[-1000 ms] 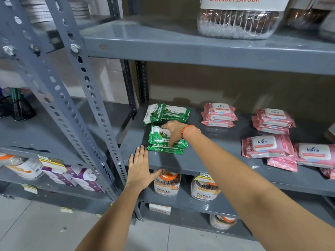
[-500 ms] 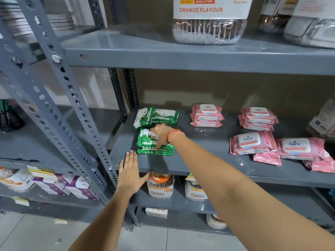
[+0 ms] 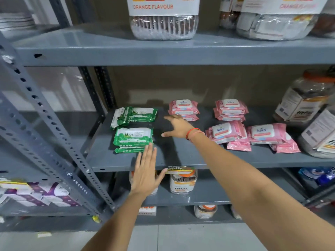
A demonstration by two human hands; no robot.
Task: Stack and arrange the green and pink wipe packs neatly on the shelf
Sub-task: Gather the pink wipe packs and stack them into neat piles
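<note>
Both hands spread open, holding nothing.
Right hand (image 3: 178, 126) hovers over the bare shelf (image 3: 181, 156) between the green packs (image 3: 133, 136) at left and the pink packs (image 3: 228, 132) at right; left hand (image 3: 146, 171) lies flat at the near edge, fingertips touching the nearer green stack.

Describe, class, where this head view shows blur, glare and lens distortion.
Head view: the right hand is slightly motion-blurred; pale glare streaks the upper shelf; the wide-angle lens slants the perforated post; pink packs read fairly sharp.
</note>
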